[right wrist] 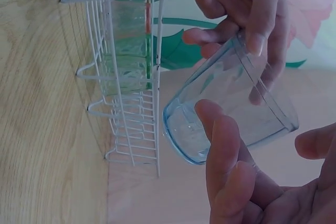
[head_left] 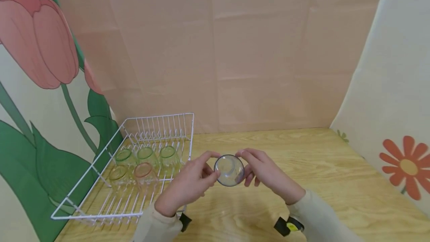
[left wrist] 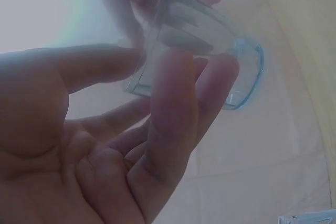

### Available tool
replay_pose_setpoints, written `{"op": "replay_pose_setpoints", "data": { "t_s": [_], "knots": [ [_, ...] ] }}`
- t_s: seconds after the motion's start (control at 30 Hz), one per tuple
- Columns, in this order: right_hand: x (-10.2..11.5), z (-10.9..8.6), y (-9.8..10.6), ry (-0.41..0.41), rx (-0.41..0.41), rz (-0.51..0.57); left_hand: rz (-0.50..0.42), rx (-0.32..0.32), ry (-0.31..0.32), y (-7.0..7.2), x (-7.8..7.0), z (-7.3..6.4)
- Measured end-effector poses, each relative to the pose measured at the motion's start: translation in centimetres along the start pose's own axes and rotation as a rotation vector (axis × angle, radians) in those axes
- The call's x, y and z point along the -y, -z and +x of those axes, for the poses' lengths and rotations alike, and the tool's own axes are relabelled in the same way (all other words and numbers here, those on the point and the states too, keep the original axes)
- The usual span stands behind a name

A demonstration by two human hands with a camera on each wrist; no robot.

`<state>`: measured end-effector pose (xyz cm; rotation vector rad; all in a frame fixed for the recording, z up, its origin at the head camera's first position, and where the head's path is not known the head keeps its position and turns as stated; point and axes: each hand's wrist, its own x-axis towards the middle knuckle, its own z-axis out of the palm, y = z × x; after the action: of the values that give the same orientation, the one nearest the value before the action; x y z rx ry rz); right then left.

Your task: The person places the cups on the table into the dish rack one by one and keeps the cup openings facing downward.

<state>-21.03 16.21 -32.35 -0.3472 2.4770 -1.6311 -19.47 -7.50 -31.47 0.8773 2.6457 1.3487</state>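
A clear, bluish drinking glass (head_left: 229, 174) is held up between both hands, its round rim facing the head camera. My left hand (head_left: 191, 180) pinches it from the left, thumb at the rim and fingers along the outer wall. From the other side my right hand (head_left: 265, 171) holds it, index fingertip at the rim and other fingers bent beside the wall. In the right wrist view, the glass (right wrist: 184, 129) tilts with its thick blue base toward the lower left. The left wrist view shows fingers across the side of the glass (left wrist: 244, 72).
To the left stands a white wire dish rack (head_left: 122, 216) on the wooden table (head_left: 322, 182). Inside it are several glasses: green ones (head_left: 168, 156), a yellow one (head_left: 118, 176) and a pink one (head_left: 144, 174). A pinkish backdrop (head_left: 262, 66) and flower-printed side panels surround the table.
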Motion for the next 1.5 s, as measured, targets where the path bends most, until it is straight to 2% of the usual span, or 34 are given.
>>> {"op": "replay_pose_setpoints", "data": {
  "t_s": [0.33, 0.7, 1.13, 1.5],
  "knots": [
    [-0.34, 0.22, -0.05, -0.027, -0.008, -0.041, 0.023, 0.051, -0.023, 0.11, 0.00, 0.06],
    [-0.44, 0.10, -0.47, 0.000, 0.017, -0.043, -0.037, 0.120, 0.045, 0.82, 0.11, -0.34],
    [-0.15, -0.39, -0.37, 0.024, 0.030, -0.036, -0.034, 0.051, 0.077, 0.85, -0.10, -0.18],
    [-0.03, -0.50, -0.56, -0.002, 0.019, -0.057, -0.057, 0.058, 0.086, 0.71, 0.08, -0.21]
  ]
}}
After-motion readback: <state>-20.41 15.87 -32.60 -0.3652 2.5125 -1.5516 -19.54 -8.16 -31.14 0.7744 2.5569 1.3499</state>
